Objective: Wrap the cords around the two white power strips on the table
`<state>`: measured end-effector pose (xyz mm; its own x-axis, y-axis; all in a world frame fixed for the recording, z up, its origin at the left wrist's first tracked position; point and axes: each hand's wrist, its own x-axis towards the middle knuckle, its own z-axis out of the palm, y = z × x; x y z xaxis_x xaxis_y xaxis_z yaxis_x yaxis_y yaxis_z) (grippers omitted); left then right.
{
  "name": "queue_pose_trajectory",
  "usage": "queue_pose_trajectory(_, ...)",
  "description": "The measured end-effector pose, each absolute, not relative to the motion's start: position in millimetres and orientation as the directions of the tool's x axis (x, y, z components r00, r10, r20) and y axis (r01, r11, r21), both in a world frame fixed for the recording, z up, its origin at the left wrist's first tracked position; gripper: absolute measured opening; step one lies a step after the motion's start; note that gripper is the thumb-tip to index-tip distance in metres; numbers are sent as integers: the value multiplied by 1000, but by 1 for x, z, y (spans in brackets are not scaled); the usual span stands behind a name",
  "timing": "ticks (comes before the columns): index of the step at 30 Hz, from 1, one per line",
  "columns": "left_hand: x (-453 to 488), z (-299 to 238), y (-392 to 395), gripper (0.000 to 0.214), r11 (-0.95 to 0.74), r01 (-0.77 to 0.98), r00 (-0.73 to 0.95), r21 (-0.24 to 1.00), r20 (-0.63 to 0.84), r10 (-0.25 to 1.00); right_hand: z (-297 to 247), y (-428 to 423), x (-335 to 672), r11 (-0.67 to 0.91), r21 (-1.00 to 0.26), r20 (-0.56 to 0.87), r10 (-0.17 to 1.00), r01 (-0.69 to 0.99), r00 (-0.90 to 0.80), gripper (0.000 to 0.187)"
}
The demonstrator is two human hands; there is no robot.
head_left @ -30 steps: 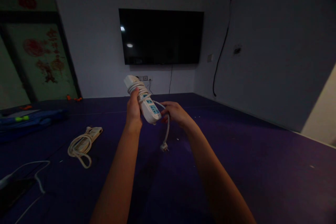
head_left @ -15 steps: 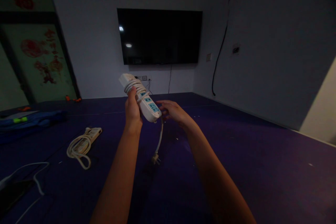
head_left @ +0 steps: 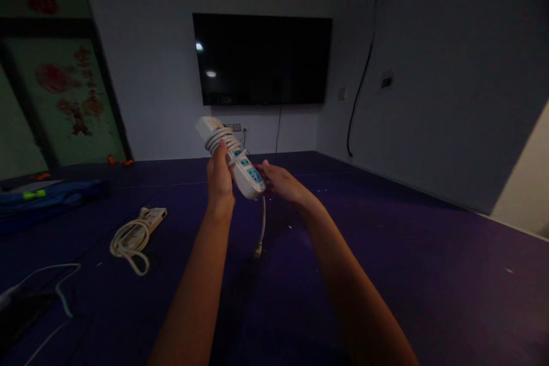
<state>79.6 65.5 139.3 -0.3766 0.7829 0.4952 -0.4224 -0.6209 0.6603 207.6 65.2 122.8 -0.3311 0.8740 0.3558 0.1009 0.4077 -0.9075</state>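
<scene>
My left hand [head_left: 221,180] is closed round the middle of a white power strip [head_left: 247,182] with blue socket faces, held tilted above the floor. Its white cord [head_left: 221,140] is wound several times round the upper part, and the thumb presses on the coils. A short end of cord hangs from the lower end, with the plug [head_left: 258,250] at its tip. Beside that lower end is my right hand [head_left: 283,182], its thumb raised apart from the fingers. Some of its fingertips are hidden behind the strip, and whether they touch it is unclear.
Another power strip [head_left: 152,218] with a looped cord lies on the purple floor [head_left: 364,274] at left. A white cable [head_left: 64,297] runs near a dark flat object. Blue cloth [head_left: 72,193] lies farther back. A television [head_left: 263,60] hangs on the far wall.
The power strip has turned slightly in my left hand. The hanging plug has swung a little up and away. My right hand's thumb has lifted beside the strip's lower end.
</scene>
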Motion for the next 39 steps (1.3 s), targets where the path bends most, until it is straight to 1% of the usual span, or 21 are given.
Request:
queue_pose_trajectory(6, 81, 139, 67, 40, -671, -425, -383, 608, 550, 742, 117, 74, 208, 562, -816, 471, 782, 136, -407, 65)
queue_pose_trajectory(9, 82, 140, 67, 38, -679, -426, -382, 598, 561, 734, 116, 79, 208, 589, -795, 473, 753, 148, -459, 69)
queue_pose_trajectory(12, 84, 141, 65, 40, -677, -428, -367, 599, 569, 736, 116, 77, 208, 607, -785, 478, 721, 123, -502, 68)
queue_pose_trajectory(15, 85, 140, 65, 42, -681, -420, -364, 600, 576, 732, 117, 72, 210, 665, -745, 539, 649, 55, -537, 58)
queue_pose_trajectory(16, 85, 139, 65, 43, -682, -417, -368, 601, 575, 731, 117, 71, 210, 687, -726, 561, 622, 37, -546, 59)
queue_pose_trajectory(18, 85, 137, 65, 43, -679, -411, -371, 608, 569, 734, 116, 70, 211, 720, -694, 598, 589, 17, -544, 74)
queue_pose_trajectory(19, 86, 136, 66, 43, -676, -406, -370, 615, 565, 737, 116, 70, 211, 727, -687, 610, 587, 14, -532, 78)
queue_pose_trajectory(20, 85, 136, 65, 43, -671, -398, -365, 625, 563, 741, 115, 71, 211, 728, -685, 619, 591, 13, -516, 78)
queue_pose_trajectory(23, 84, 134, 65, 45, -659, -363, -345, 658, 562, 752, 114, 75, 210, 720, -694, 641, 618, 0, -455, 72)
queue_pose_trajectory(26, 81, 134, 65, 49, -642, -330, -324, 692, 556, 765, 113, 76, 211, 713, -701, 655, 641, -6, -400, 70)
queue_pose_trajectory(31, 75, 136, 65, 56, -590, -296, -274, 751, 525, 806, 111, 77, 213, 625, -780, 585, 740, 20, -331, 79)
queue_pose_trajectory(39, 68, 139, 60, 58, -549, -107, -294, 829, 501, 814, 109, 82, 209, 649, -759, 636, 723, -50, -270, 78)
